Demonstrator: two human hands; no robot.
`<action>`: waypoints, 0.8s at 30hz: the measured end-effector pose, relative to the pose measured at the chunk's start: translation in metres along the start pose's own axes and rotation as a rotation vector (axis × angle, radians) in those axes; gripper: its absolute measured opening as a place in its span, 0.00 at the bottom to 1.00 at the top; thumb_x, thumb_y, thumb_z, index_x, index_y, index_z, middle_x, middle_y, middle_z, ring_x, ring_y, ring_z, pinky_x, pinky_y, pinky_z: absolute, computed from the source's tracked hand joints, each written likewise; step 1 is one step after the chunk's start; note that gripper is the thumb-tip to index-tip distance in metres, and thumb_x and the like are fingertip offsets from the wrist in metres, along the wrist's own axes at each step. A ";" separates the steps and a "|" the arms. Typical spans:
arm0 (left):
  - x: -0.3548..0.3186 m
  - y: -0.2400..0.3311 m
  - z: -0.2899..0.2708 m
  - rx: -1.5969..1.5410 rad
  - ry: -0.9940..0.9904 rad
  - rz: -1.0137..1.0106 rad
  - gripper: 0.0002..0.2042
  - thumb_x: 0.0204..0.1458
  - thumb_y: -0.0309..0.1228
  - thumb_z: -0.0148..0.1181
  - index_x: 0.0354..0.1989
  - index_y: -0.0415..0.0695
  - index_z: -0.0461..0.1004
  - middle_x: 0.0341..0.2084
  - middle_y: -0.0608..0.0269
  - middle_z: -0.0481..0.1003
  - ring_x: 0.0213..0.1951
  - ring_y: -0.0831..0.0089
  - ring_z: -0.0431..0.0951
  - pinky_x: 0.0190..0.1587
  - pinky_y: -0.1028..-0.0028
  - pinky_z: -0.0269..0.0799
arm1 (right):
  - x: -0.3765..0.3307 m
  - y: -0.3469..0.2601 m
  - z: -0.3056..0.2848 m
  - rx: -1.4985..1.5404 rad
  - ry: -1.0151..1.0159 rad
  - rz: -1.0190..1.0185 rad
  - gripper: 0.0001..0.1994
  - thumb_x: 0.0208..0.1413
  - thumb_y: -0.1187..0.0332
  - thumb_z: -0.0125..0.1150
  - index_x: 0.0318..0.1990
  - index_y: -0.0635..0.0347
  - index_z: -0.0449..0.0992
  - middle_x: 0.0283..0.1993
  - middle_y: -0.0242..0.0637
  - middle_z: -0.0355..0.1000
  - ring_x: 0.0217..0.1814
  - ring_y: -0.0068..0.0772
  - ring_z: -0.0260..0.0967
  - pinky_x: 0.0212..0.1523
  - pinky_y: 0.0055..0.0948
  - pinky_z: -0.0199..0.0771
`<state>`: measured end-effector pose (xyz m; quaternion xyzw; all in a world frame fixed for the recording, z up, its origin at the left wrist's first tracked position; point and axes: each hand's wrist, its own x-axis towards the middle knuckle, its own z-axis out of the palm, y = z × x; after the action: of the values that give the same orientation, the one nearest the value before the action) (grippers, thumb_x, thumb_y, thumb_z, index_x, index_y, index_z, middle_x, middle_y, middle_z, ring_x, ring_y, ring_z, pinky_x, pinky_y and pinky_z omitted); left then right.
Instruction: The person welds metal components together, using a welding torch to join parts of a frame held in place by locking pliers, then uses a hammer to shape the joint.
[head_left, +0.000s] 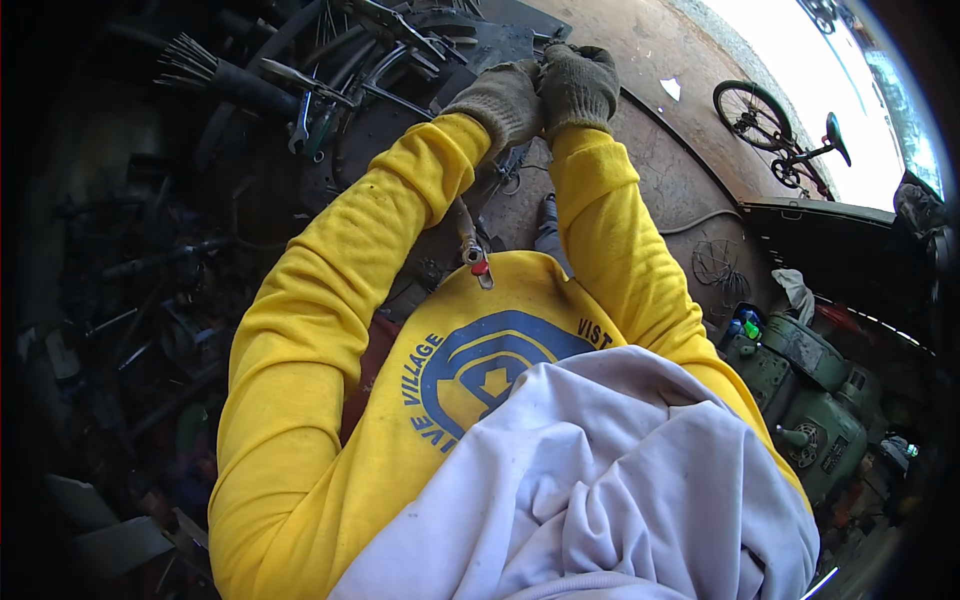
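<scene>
My left hand and my right hand, both in grey-brown knit gloves, are pressed close together at the far edge of a dark metal bench. The fingers of both look curled inward. Whatever they grip is hidden behind the gloves; only a small dark tip shows just beyond them. To the left of my hands lie locking pliers, an open-end wrench and a dark tube stuffed with thin rods.
A metal fitting with a red lever is near my chest. Right of me are a hose, a wire coil and green machinery. A bicycle stands by the bright opening. Dark metal clutter fills the left.
</scene>
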<state>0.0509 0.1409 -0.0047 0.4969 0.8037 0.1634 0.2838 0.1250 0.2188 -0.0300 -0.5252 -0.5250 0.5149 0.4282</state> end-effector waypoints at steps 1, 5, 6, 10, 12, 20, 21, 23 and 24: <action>0.000 -0.001 0.001 0.000 0.014 -0.008 0.25 0.59 0.43 0.60 0.63 0.48 0.71 0.58 0.43 0.76 0.60 0.45 0.75 0.62 0.57 0.71 | -0.001 -0.001 0.001 -0.016 0.025 -0.013 0.09 0.52 0.66 0.67 0.34 0.62 0.77 0.32 0.41 0.79 0.33 0.34 0.76 0.38 0.33 0.77; 0.003 -0.001 0.000 -0.030 0.005 -0.010 0.24 0.59 0.42 0.60 0.63 0.51 0.72 0.58 0.45 0.76 0.60 0.46 0.75 0.62 0.56 0.72 | -0.002 0.001 -0.002 -0.121 0.020 -0.116 0.09 0.50 0.66 0.68 0.33 0.62 0.77 0.31 0.41 0.79 0.33 0.34 0.75 0.38 0.33 0.77; 0.003 -0.001 0.000 -0.028 0.000 -0.006 0.24 0.59 0.42 0.60 0.63 0.51 0.72 0.58 0.45 0.76 0.60 0.46 0.75 0.62 0.56 0.72 | 0.002 0.008 0.000 -0.007 0.027 -0.075 0.14 0.50 0.61 0.70 0.36 0.63 0.78 0.32 0.43 0.79 0.33 0.36 0.76 0.37 0.35 0.77; -0.009 -0.002 -0.008 -0.096 -0.012 0.031 0.25 0.59 0.42 0.61 0.65 0.50 0.70 0.58 0.44 0.76 0.60 0.47 0.76 0.62 0.57 0.72 | -0.008 -0.004 -0.004 -0.127 -0.061 -0.036 0.26 0.57 0.49 0.65 0.51 0.62 0.73 0.41 0.44 0.77 0.41 0.36 0.76 0.43 0.37 0.77; -0.012 0.003 -0.010 -0.104 -0.012 0.040 0.26 0.59 0.42 0.62 0.65 0.48 0.69 0.58 0.44 0.76 0.60 0.48 0.76 0.63 0.58 0.72 | -0.017 -0.024 -0.017 -0.372 -0.122 -0.048 0.33 0.64 0.42 0.58 0.64 0.61 0.66 0.49 0.42 0.75 0.49 0.34 0.74 0.49 0.37 0.77; 0.010 -0.015 0.005 -0.173 -0.005 0.235 0.28 0.57 0.42 0.66 0.64 0.46 0.69 0.57 0.44 0.76 0.59 0.50 0.77 0.61 0.61 0.73 | -0.024 -0.034 -0.008 -0.396 0.106 -0.133 0.19 0.50 0.54 0.75 0.35 0.61 0.79 0.35 0.45 0.80 0.37 0.45 0.79 0.42 0.40 0.79; 0.014 -0.016 0.007 -0.170 -0.009 0.244 0.28 0.57 0.42 0.66 0.64 0.46 0.69 0.57 0.44 0.76 0.59 0.50 0.77 0.61 0.61 0.73 | -0.017 -0.026 -0.007 -0.351 0.077 -0.111 0.18 0.51 0.55 0.75 0.35 0.61 0.79 0.35 0.45 0.80 0.37 0.45 0.79 0.42 0.40 0.78; 0.013 -0.009 0.002 -0.096 -0.061 0.085 0.30 0.53 0.40 0.67 0.64 0.45 0.69 0.57 0.42 0.76 0.61 0.47 0.75 0.63 0.59 0.71 | -0.004 -0.009 -0.003 -0.308 0.055 -0.088 0.17 0.52 0.55 0.74 0.35 0.60 0.79 0.35 0.45 0.80 0.37 0.46 0.79 0.43 0.40 0.78; 0.016 -0.009 0.002 -0.094 -0.063 0.092 0.30 0.53 0.40 0.67 0.64 0.45 0.69 0.57 0.42 0.76 0.61 0.47 0.75 0.63 0.59 0.71 | 0.002 -0.003 -0.001 -0.256 0.060 -0.102 0.16 0.51 0.57 0.73 0.34 0.60 0.79 0.34 0.45 0.80 0.37 0.45 0.78 0.43 0.39 0.78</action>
<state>0.0401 0.1507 -0.0155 0.5243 0.7620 0.1981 0.3244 0.1258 0.2212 -0.0274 -0.5633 -0.5995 0.4052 0.3989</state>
